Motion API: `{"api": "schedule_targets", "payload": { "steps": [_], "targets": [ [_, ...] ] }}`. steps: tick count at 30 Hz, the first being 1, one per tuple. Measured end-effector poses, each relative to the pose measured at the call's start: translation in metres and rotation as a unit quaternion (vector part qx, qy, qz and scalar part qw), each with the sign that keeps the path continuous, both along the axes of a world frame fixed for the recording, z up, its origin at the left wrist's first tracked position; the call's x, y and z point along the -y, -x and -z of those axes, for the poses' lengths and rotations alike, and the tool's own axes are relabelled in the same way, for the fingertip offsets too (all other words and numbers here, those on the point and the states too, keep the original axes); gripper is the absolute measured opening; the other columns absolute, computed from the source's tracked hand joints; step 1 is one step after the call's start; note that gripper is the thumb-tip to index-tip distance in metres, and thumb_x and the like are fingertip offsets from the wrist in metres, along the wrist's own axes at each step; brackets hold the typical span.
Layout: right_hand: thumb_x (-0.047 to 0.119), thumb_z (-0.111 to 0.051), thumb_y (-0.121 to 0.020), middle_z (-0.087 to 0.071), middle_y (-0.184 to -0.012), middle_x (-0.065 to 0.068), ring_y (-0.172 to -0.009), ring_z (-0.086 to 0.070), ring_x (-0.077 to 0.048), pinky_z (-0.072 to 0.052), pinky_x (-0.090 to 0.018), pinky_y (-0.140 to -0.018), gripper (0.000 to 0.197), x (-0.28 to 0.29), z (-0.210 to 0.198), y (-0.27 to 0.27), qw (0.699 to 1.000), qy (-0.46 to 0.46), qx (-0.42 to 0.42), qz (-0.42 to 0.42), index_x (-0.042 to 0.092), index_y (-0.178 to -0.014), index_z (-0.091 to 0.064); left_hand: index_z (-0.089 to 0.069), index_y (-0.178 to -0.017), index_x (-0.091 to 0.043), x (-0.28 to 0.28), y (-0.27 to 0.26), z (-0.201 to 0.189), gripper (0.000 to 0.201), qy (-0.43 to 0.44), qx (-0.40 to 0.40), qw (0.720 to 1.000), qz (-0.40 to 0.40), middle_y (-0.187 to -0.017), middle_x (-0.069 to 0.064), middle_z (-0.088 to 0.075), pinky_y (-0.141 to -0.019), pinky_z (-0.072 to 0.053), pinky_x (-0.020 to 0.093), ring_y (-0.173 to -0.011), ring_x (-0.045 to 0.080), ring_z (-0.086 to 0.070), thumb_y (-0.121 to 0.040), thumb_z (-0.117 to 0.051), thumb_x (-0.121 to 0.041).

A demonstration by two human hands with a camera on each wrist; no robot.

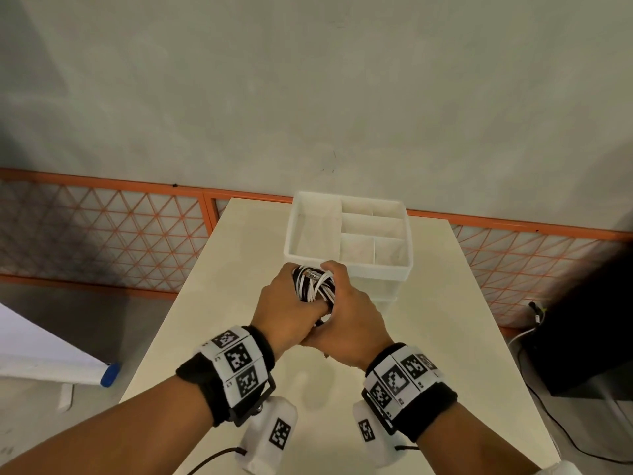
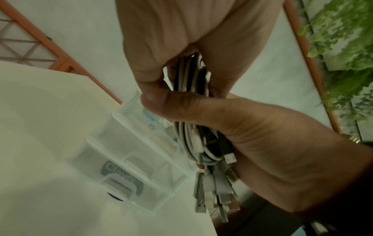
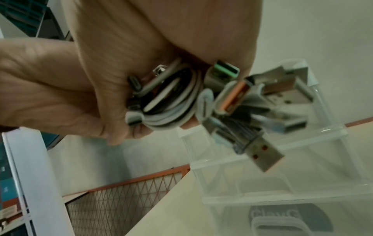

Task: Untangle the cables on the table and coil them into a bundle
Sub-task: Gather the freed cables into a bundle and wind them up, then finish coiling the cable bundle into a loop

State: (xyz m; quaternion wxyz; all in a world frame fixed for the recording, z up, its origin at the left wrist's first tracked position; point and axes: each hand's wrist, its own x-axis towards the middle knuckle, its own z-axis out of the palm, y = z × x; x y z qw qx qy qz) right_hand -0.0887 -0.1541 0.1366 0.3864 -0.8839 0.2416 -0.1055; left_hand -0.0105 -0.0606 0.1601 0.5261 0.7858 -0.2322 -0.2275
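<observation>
A coiled bundle of black and white cables (image 1: 313, 286) is held above the cream table (image 1: 233, 303), just in front of the white box. My left hand (image 1: 286, 303) grips it from the left, and my right hand (image 1: 346, 296) grips it from the right, with the thumbs crossing near me. In the left wrist view the coils (image 2: 191, 143) run under the right hand's thumb (image 2: 181, 107), and several USB plugs (image 2: 210, 198) hang below. The right wrist view shows the coils (image 3: 171, 108) wrapped in both hands, with plug ends (image 3: 262, 95) sticking out.
A white compartment box (image 1: 376, 270) sits on clear stacked drawers (image 2: 131, 159) at the table's far end, close to my knuckles. An orange mesh fence (image 1: 102, 234) runs behind the table. A black unit (image 1: 589, 337) with floor cables stands to the right, and a white board (image 1: 41, 351) lies to the left.
</observation>
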Motion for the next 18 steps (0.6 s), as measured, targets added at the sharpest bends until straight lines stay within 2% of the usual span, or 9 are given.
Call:
{"api": "schedule_targets", "payload": {
  "steps": [3,7,9,12,13,14,16,18],
  "targets": [
    [0.041,-0.079,-0.060,-0.068,-0.103,0.013,-0.090,-0.069,-0.018,-0.060,-0.042,-0.071,0.079,-0.004,0.007,-0.001,0.998,0.051,-0.007,0.021,0.033,-0.125,-0.035,-0.057,-0.105,-0.023,0.003,0.003,0.003,0.035,-0.023,0.012,0.999,-0.020,-0.090,-0.005,-0.068,-0.053,-0.045,0.016,-0.076,0.006,-0.064,-0.073,-0.068,-0.011],
    [0.038,-0.074,-0.061,-0.066,-0.099,0.012,-0.086,-0.066,-0.019,-0.058,-0.040,-0.069,0.068,-0.002,0.010,0.003,0.996,0.080,-0.031,0.019,0.033,-0.118,-0.038,-0.058,-0.102,-0.024,0.004,0.004,0.005,0.034,-0.052,-0.019,0.998,-0.030,-0.091,-0.005,-0.068,-0.058,-0.049,0.021,-0.078,0.008,-0.064,-0.071,-0.069,-0.016],
    [0.035,-0.073,-0.058,-0.067,-0.094,0.013,-0.083,-0.066,-0.020,-0.058,-0.040,-0.069,0.067,0.004,0.008,0.006,0.994,0.088,-0.058,0.001,0.035,-0.116,-0.039,-0.063,-0.094,-0.023,0.003,-0.001,0.006,0.030,-0.069,-0.069,0.995,-0.004,-0.088,-0.002,-0.072,-0.064,-0.056,0.029,-0.080,0.014,-0.067,-0.066,-0.073,-0.017],
    [0.033,-0.073,-0.058,-0.068,-0.090,0.012,-0.079,-0.066,-0.020,-0.059,-0.039,-0.069,0.068,0.013,0.007,0.010,0.990,0.105,-0.093,-0.023,0.038,-0.116,-0.039,-0.071,-0.095,-0.017,0.000,-0.010,0.005,0.028,-0.069,-0.185,0.978,0.066,-0.089,0.006,-0.075,-0.063,-0.053,0.028,-0.079,0.017,-0.067,-0.069,-0.080,-0.014],
    [0.032,-0.073,-0.058,-0.068,-0.089,0.011,-0.079,-0.066,-0.020,-0.059,-0.039,-0.069,0.069,0.014,0.007,0.011,0.989,0.106,-0.097,-0.025,0.039,-0.117,-0.038,-0.072,-0.097,-0.014,-0.001,-0.013,0.005,0.029,-0.071,-0.198,0.974,0.085,-0.091,0.009,-0.075,-0.062,-0.051,0.027,-0.079,0.017,-0.066,-0.070,-0.081,-0.014],
    [0.032,-0.073,-0.058,-0.068,-0.088,0.011,-0.078,-0.066,-0.020,-0.059,-0.038,-0.069,0.070,0.016,0.007,0.011,0.989,0.107,-0.099,-0.027,0.040,-0.117,-0.038,-0.072,-0.096,-0.013,-0.001,-0.014,0.006,0.027,-0.072,-0.188,0.975,0.094,-0.092,0.010,-0.075,-0.061,-0.050,0.026,-0.078,0.017,-0.066,-0.070,-0.080,-0.015],
    [0.030,-0.073,-0.059,-0.066,-0.088,0.011,-0.078,-0.065,-0.020,-0.058,-0.038,-0.070,0.070,0.015,0.008,0.010,0.988,0.111,-0.102,-0.029,0.040,-0.118,-0.037,-0.073,-0.085,-0.016,0.001,-0.012,0.008,0.016,-0.073,-0.132,0.985,0.084,-0.082,0.006,-0.074,-0.056,-0.049,0.026,-0.071,0.016,-0.063,-0.070,-0.076,-0.013],
    [0.034,-0.073,-0.061,-0.063,-0.097,0.010,-0.084,-0.065,-0.022,-0.058,-0.041,-0.075,0.075,0.011,0.010,0.008,0.986,0.126,-0.104,-0.030,0.039,-0.125,-0.034,-0.070,-0.080,-0.018,0.004,-0.008,0.015,0.012,-0.080,-0.082,0.992,0.047,-0.074,0.002,-0.071,-0.052,-0.048,0.026,-0.063,0.016,-0.061,-0.069,-0.071,-0.013]
  ]
}}
